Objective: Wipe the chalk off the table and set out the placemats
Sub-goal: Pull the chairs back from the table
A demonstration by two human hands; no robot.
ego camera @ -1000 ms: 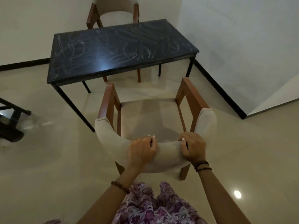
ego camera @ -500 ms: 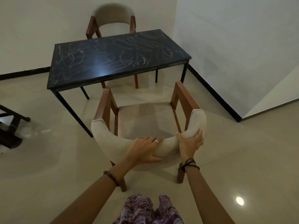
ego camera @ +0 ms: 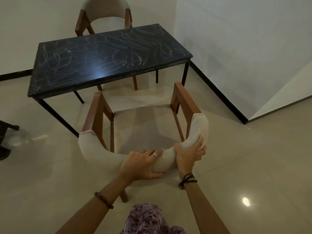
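Observation:
A black table (ego camera: 94, 65) stands ahead, its top covered with white chalk scribbles. Between me and the table is a wooden armchair (ego camera: 184, 100) with a padded beige backrest curving toward me. My left hand (ego camera: 141, 164) grips the middle of that backrest, thumb underneath and fingers over the top. My right hand (ego camera: 190, 154) grips the backrest just to the right, fingers wrapped up around the padding. No cloth or placemats are in view.
A second armchair (ego camera: 104, 12) stands behind the table against the far wall. A white wall with a black skirting (ego camera: 217, 92) runs along the right. A dark piece of furniture (ego camera: 6, 137) shows at the left edge. The floor is glossy beige tile.
The chair has moved closer to the table while I stepped back from it. My hands shifted along the backrest from a top hold to a wrapped grip, the right hand moving further right.

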